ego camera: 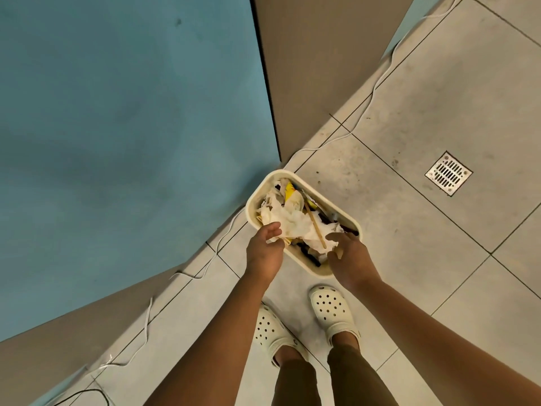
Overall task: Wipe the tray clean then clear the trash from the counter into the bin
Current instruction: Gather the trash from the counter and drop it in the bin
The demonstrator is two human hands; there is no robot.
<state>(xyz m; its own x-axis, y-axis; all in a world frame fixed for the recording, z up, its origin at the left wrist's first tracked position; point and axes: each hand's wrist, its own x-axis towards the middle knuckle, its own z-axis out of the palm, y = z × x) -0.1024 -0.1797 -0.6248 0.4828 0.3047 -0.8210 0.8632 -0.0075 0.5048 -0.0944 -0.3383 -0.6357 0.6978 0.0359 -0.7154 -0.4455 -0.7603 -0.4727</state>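
Blue worktop [117, 127] filled the left of the view, its brown side panels running down to a grey tiled floor [439, 98]. A white cable [371, 98] trailed along the foot of those panels, and a square metal drain grate [448, 173] sat in the floor well apart to the right. At the worktop's outer corner a cream bin [345, 215] stood on the floor, heaped with trash [295, 222] (crumpled white tissue, a yellow scrap and a thin wooden stick among darker bits). Two pale perforated clogs [333, 310] stood just near the bin. Above its near rim the left hand [265, 249] hovered with fingers loosely curled, holding nothing that I could see, and the right hand [349, 259] hung over the bin likewise, fingers spread apart and relaxed over the tissue.
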